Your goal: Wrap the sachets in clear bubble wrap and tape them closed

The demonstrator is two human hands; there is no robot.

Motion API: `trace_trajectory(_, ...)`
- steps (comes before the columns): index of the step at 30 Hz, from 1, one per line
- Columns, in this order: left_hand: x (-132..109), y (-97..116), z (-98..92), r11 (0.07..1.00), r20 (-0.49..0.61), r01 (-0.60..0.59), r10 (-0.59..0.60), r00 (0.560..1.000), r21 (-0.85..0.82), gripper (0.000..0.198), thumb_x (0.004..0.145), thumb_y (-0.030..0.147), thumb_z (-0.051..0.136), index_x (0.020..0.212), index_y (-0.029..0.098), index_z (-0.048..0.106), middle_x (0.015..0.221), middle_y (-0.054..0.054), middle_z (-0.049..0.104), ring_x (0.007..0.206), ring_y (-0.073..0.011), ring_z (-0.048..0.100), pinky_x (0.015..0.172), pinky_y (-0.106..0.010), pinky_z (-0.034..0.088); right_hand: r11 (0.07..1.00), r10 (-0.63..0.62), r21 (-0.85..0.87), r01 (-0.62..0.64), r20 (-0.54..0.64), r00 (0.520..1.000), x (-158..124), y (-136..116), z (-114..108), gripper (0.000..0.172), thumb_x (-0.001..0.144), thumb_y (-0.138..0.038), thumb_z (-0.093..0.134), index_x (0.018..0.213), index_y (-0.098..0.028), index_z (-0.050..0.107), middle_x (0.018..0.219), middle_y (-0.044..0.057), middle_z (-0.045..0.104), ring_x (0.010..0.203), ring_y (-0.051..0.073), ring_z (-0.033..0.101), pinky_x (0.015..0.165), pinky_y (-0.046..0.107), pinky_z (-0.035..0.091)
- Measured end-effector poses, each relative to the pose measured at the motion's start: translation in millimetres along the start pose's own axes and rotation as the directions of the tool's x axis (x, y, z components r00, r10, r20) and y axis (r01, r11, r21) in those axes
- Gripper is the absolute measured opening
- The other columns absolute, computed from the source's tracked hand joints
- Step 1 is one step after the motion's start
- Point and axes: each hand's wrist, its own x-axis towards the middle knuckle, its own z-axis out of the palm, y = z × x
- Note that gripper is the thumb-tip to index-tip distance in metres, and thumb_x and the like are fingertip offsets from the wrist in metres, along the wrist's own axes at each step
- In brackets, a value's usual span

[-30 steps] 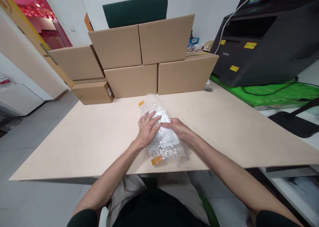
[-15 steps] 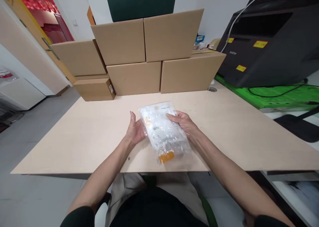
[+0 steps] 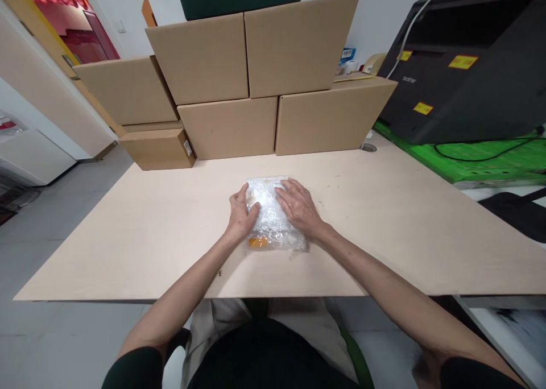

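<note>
Pressing bubble-wrapped packet [image 3: 269, 215], "brother" printer [image 3: 469, 65] nearby

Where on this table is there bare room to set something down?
Bare table spreads left of the left hand, and wide bare top lies right of the right hand, out toward the green mat. Both hands press the clear plastic packet at centre. The back edge is crowded with cardboard boxes.

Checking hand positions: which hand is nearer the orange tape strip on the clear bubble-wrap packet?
Left. The left hand lies just above the orange tape strip; the right hand rests farther right.
</note>
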Motion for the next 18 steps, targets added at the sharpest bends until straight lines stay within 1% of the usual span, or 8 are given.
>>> trace_trajectory(2, 2.2, -1.4, -4.5, 0.951, 0.033, -0.152, 0.148, 0.988, 0.271, 0.058, 0.091, 0.038, 0.053, 0.147, 0.025, 0.043, 0.159, -0.014, 0.024, 0.147, -0.0357, 0.025, 0.116, -0.057, 0.025, 0.997, -0.079, -0.016, 0.082, 0.112, 0.991, -4.6, 6.2, -1.9, 0.055, 0.101, -0.051, 0.03, 0.14, -0.021, 0.054, 0.154, 0.011, 0.042, 0.147, 0.029, 0.027, 0.117, 0.052, 0.027)
trace_trajectory(4, 4.3, -0.4, -11.3, 0.877, 0.16, -0.249, 0.199, 0.967, 0.411, 0.054, 0.095, 0.043, 0.045, 0.147, 0.026, 0.044, 0.163, -0.012, 0.019, 0.151, -0.0348, 0.014, 0.119, -0.057, 0.017, 0.995, -0.079, -0.037, 0.089, 0.226, 0.971, -7.0, 11.4, -5.3, 0.071, 0.095, -0.067, 0.031, 0.148, -0.021, 0.045, 0.16, 0.012, 0.033, 0.15, 0.032, 0.021, 0.118, 0.053, 0.025)
trace_trajectory(6, 6.3, 2.3, -19.4, 0.838, 0.313, -0.303, 0.169, 0.935, 0.454, 0.064, 0.095, 0.055, 0.042, 0.152, 0.027, 0.036, 0.165, -0.012, 0.014, 0.152, -0.035, 0.011, 0.12, -0.058, 0.013, 0.995, -0.051, -0.061, 0.077, 0.341, 0.939, -7.5, 14.5, -9.7, 0.089, 0.086, -0.079, 0.036, 0.154, -0.022, 0.034, 0.164, 0.012, 0.021, 0.151, 0.035, 0.014, 0.119, 0.056, 0.021)
trace_trajectory(9, 9.4, 6.5, -30.4, 0.804, 0.448, -0.327, 0.086, 0.89, 0.496, 0.092, 0.082, 0.073, 0.053, 0.157, 0.029, 0.023, 0.167, -0.012, 0.004, 0.152, -0.0391, 0.004, 0.12, -0.06, 0.006, 0.995, -0.039, -0.067, 0.079, 0.462, 0.886, -6.6, 15.7, -15.2, 0.109, 0.074, -0.088, 0.042, 0.159, -0.024, 0.019, 0.167, 0.012, 0.005, 0.152, 0.038, 0.002, 0.119, 0.059, 0.016)
trace_trajectory(11, 11.6, 7.4, -34.8, 0.787, 0.494, -0.335, 0.045, 0.869, 0.519, 0.106, 0.072, 0.078, 0.06, 0.158, 0.03, 0.019, 0.167, -0.012, 0.0, 0.152, -0.0411, 0.0, 0.119, -0.061, 0.003, 0.994, -0.049, -0.058, 0.091, 0.499, 0.865, -6.0, 15.6, -16.9, 0.116, 0.07, -0.091, 0.045, 0.16, -0.024, 0.012, 0.167, 0.012, 0.0, 0.152, 0.039, -0.002, 0.119, 0.06, 0.014)
trace_trajectory(13, 13.4, 6.6, -36.5, 0.778, 0.527, -0.353, 0.033, 0.849, 0.52, 0.116, 0.067, 0.079, 0.065, 0.159, 0.029, 0.014, 0.166, -0.013, -0.004, 0.151, -0.0412, -0.002, 0.119, -0.061, 0.002, 0.994, -0.055, -0.049, 0.095, 0.525, 0.849, -5.8, 15.5, -17.5, 0.121, 0.067, -0.092, 0.047, 0.16, -0.024, 0.009, 0.167, 0.012, -0.003, 0.151, 0.04, -0.005, 0.119, 0.06, 0.012)
trace_trajectory(16, 14.8, 4.3, -36.6, 0.775, 0.56, -0.375, 0.032, 0.828, 0.509, 0.123, 0.063, 0.078, 0.068, 0.159, 0.028, 0.009, 0.166, -0.015, -0.007, 0.152, -0.04, -0.004, 0.119, -0.06, 0.001, 0.996, -0.046, -0.039, 0.081, 0.555, 0.831, -6.1, 15.2, -17.7, 0.123, 0.066, -0.092, 0.048, 0.16, -0.024, 0.009, 0.167, 0.013, -0.006, 0.151, 0.039, -0.008, 0.119, 0.059, 0.01)
trace_trajectory(18, 14.9, 3.6, -36.2, 0.774, 0.568, -0.38, 0.032, 0.823, 0.507, 0.125, 0.062, 0.078, 0.069, 0.159, 0.028, 0.008, 0.166, -0.015, -0.007, 0.152, -0.0399, -0.004, 0.119, -0.061, 0.001, 0.997, -0.046, -0.029, 0.075, 0.56, 0.827, -6.8, 15.1, -17.6, 0.122, 0.066, -0.092, 0.048, 0.16, -0.024, 0.009, 0.167, 0.013, -0.006, 0.151, 0.038, -0.008, 0.119, 0.059, 0.009)
